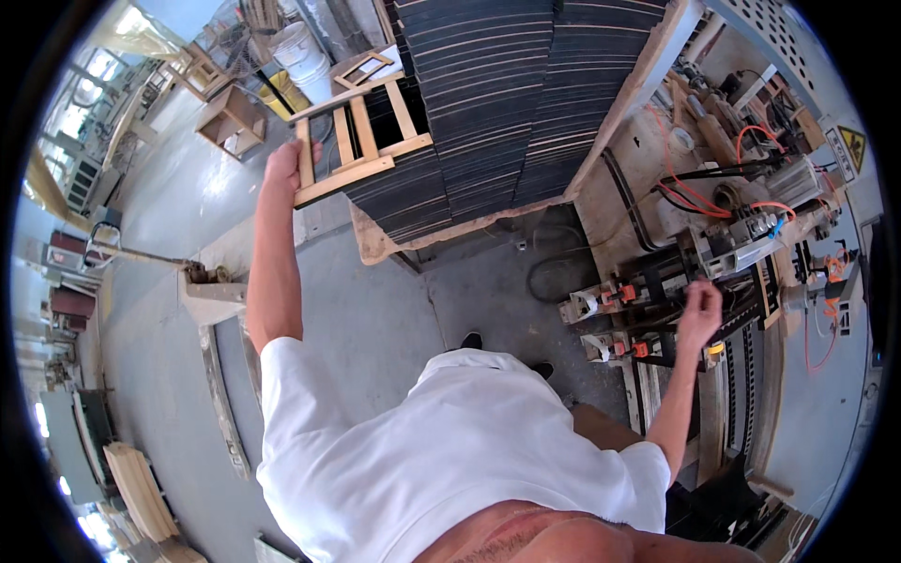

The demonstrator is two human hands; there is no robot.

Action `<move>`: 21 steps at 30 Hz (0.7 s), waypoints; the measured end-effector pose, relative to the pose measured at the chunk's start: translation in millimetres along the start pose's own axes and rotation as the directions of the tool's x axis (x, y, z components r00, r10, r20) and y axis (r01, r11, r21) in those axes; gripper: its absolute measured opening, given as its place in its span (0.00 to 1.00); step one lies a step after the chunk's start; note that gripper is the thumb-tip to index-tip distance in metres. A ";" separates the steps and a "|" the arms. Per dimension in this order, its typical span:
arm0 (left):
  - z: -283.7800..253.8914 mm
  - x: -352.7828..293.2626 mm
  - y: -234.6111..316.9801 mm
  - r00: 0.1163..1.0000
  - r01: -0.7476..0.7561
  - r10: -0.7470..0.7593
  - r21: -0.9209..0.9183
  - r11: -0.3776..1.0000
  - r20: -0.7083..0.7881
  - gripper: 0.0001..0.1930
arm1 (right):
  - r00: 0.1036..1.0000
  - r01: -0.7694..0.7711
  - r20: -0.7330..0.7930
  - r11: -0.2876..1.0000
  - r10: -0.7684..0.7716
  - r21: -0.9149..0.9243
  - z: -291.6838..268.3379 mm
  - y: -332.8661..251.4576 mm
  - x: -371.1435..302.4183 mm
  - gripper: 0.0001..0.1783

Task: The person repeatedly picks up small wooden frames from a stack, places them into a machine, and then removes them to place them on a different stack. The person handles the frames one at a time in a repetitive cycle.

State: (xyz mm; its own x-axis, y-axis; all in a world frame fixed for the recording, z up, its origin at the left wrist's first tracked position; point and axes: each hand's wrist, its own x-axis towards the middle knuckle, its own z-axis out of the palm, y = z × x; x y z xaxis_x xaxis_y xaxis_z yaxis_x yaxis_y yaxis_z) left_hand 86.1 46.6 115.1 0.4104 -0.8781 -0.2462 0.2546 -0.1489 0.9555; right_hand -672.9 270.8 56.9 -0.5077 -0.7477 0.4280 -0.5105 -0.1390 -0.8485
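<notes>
My left hand [289, 164] is closed around the end bar of a light wooden frame [364, 131] with several cross slats. The frame's other end lies over the near left edge of a tall stack of dark panels [497, 103]. At the right, my right hand [700, 314] is over a machine [671, 300] with black rails and red-orange clamps. Its fingers are curled together, and whatever they may hold is hidden. Just beyond it, a wooden piece [770, 291] sits in the machine.
The panels rest on a wooden board [375, 246] with a projecting corner. A pallet jack [211, 296] stands at the left. Beyond are a small wooden box stand [232, 122] and white buckets [302, 56]. Orange air hoses [671, 159] and a cylinder [798, 183] crowd the right side.
</notes>
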 end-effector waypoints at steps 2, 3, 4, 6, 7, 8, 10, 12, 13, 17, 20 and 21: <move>14.5 41.3 -10.3 0.998 -0.018 0.011 0.112 0.994 0.058 0.14 | 0.997 -0.042 0.071 0.994 0.034 0.103 22.0 0.9 -38.0 0.06; 44.5 31.3 -8.0 0.998 0.019 -0.021 0.030 0.999 0.063 0.14 | 0.990 -0.093 0.109 0.994 0.087 0.051 29.7 -6.5 -54.6 0.07; 54.5 51.7 -19.0 0.997 0.007 -0.011 0.055 0.998 0.078 0.14 | 0.987 -0.110 0.121 0.993 0.105 0.039 36.3 -4.0 -69.7 0.07; 67.3 54.6 -23.4 0.991 -0.018 0.021 -0.029 0.999 0.134 0.18 | 0.974 -0.161 0.161 0.987 0.157 0.010 50.0 6.0 -93.0 0.07; 78.6 44.2 -20.7 0.990 -0.113 0.106 0.073 0.991 0.090 0.20 | 0.964 -0.204 0.166 0.979 0.206 -0.032 50.5 11.9 -104.8 0.08; 82.5 31.1 -14.4 0.979 -0.206 0.200 0.183 0.961 0.049 0.21 | 0.964 -0.215 0.143 0.974 0.224 -0.074 55.0 15.0 -116.5 0.09; 92.7 -1.6 -18.6 0.717 -0.488 0.691 0.646 0.587 -0.087 0.26 | 0.920 -0.324 0.169 0.929 0.353 -0.176 57.7 13.6 -134.7 0.10; 113.3 -66.3 -5.9 0.687 -0.669 0.684 0.581 0.464 0.245 0.27 | 0.922 -0.317 0.154 0.921 0.356 -0.228 55.0 18.0 -151.5 0.10; 118.6 -96.9 -0.1 0.631 -0.749 0.616 0.576 0.327 0.471 0.28 | 0.920 -0.326 0.150 0.920 0.361 -0.218 56.1 20.2 -159.3 0.10; 122.2 -151.6 -13.8 0.433 -0.847 0.525 0.530 -0.039 0.732 0.21 | 0.899 -0.319 0.216 0.908 0.381 -0.273 62.2 35.1 -176.2 0.11; 117.7 -148.1 -21.3 0.415 -0.841 0.571 0.538 -0.055 0.708 0.18 | 0.904 -0.290 0.226 0.910 0.362 -0.297 61.9 47.5 -186.6 0.09; 117.3 -149.4 -20.3 0.466 -0.832 0.586 0.554 0.035 0.663 0.18 | 0.897 -0.315 0.226 0.907 0.380 -0.279 61.2 51.3 -189.9 0.09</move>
State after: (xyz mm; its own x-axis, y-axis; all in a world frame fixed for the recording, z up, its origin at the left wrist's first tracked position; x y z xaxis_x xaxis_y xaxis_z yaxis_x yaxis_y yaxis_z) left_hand -83.1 127.4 151.5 -0.2402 -0.7981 0.5526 -0.8172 0.4735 0.3285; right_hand -560.2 366.0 -87.0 -0.4926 -0.8702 -0.0092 -0.4969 0.2900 -0.8179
